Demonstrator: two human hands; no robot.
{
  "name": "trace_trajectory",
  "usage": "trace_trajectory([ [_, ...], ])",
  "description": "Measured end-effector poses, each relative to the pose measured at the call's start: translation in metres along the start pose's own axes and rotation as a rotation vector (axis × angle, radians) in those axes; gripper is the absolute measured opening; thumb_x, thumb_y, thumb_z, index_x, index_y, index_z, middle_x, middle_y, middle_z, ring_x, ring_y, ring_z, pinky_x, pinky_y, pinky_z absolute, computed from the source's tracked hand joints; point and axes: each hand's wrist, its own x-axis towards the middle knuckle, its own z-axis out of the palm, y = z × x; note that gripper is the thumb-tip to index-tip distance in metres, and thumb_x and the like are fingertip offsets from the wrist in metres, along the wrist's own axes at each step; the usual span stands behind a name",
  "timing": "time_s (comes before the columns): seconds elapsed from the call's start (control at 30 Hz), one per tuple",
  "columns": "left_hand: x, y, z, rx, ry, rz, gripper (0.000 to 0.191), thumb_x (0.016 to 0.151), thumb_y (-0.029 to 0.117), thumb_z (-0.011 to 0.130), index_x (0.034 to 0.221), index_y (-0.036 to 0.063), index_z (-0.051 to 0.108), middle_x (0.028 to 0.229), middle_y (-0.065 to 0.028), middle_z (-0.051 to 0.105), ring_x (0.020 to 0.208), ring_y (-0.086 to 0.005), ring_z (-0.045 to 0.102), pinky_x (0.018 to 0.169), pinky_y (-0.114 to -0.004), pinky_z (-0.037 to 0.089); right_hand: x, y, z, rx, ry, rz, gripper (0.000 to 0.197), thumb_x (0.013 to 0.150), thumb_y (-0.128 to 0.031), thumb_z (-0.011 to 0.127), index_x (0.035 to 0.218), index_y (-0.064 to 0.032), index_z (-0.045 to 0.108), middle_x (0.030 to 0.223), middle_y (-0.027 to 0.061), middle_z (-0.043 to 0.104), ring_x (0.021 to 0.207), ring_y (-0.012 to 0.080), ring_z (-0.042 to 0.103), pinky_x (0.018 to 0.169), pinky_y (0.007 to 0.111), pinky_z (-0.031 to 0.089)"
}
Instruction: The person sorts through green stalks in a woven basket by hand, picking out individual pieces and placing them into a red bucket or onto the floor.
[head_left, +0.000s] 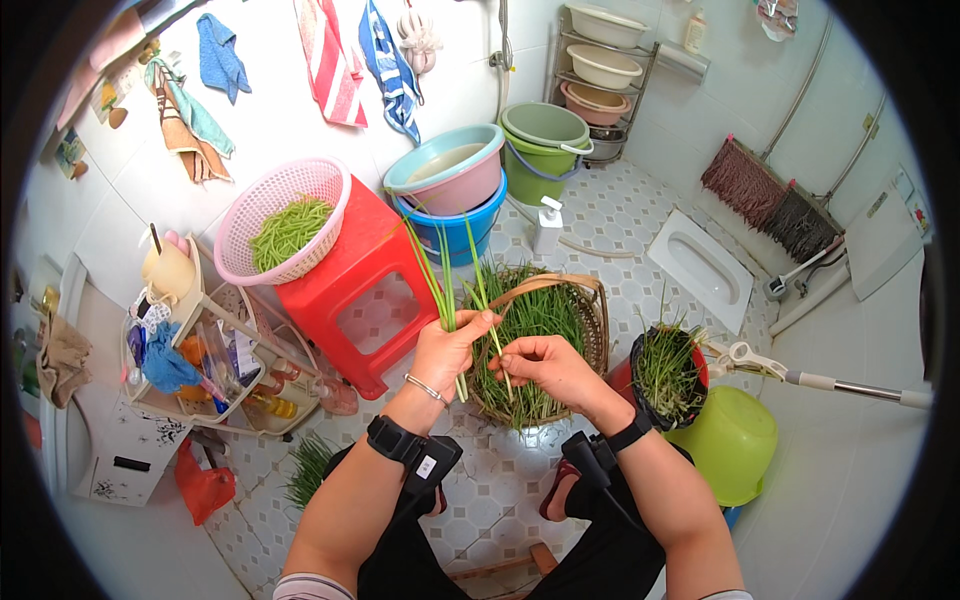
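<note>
My left hand (448, 346) grips a small bunch of long green chive-like stalks (444, 289), leaves up and pale ends below the palm. A separate stalk (495, 343) slants past my left thumb. My right hand (551, 371) pinches that stalk near its pale lower end between thumb and fingers. Both hands are above a wicker basket (598, 322) with an arched handle, heaped with similar greens (536, 315). Right of the basket, a red bin (621, 381) lined with a black bag holds green and withered scraps (667, 375). Another pile of greens (309, 471) lies on the floor at left.
A red plastic stool (360, 262) supports a pink colander (281, 176) of green beans. Behind are a blue bucket (450, 232) under basins, green buckets (544, 165) and a white pump bottle (549, 225). A mop handle (840, 384) reaches in from the right, above a lime-green bucket (727, 442).
</note>
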Motion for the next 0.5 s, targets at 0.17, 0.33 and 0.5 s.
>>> trace_trajectory([
  [0.17, -0.001, 0.0, 0.004, 0.076, 0.022, 0.004, 0.021, 0.081, 0.023, 0.067, 0.085, 0.0032, 0.064, 0.054, 0.0084, 0.043, 0.039, -0.0009, 0.027, 0.038, -0.019, 0.017, 0.0, 0.001, 0.001, -0.17, 0.161, -0.094, 0.015, 0.086, -0.014, 0.06, 0.092, 0.0001, 0.061, 0.078, 0.0003, 0.061, 0.07, 0.0042, 0.053, 0.064, 0.019, 0.043],
  [0.33, 0.001, -0.007, 0.006, 0.137, 0.016, 0.029, 0.017, 0.08, 0.022, 0.068, 0.083, 0.0051, 0.065, 0.055, 0.0084, 0.045, 0.041, 0.0, 0.028, 0.038, -0.018, 0.018, 0.005, 0.002, 0.003, -0.075, 0.229, -0.195, 0.009, 0.084, -0.01, 0.061, 0.086, -0.0011, 0.061, 0.073, -0.002, 0.058, 0.065, 0.0036, 0.05, 0.061, 0.019, 0.041],
  [0.5, 0.0, -0.005, 0.01, 0.12, -0.001, 0.03, 0.018, 0.08, 0.022, 0.068, 0.085, 0.0048, 0.065, 0.056, 0.008, 0.046, 0.041, -0.0002, 0.028, 0.038, -0.018, 0.018, 0.003, -0.001, 0.003, -0.016, 0.246, -0.171, 0.009, 0.083, -0.01, 0.061, 0.084, -0.0013, 0.061, 0.073, -0.0019, 0.058, 0.064, 0.0038, 0.049, 0.06, 0.019, 0.04],
])
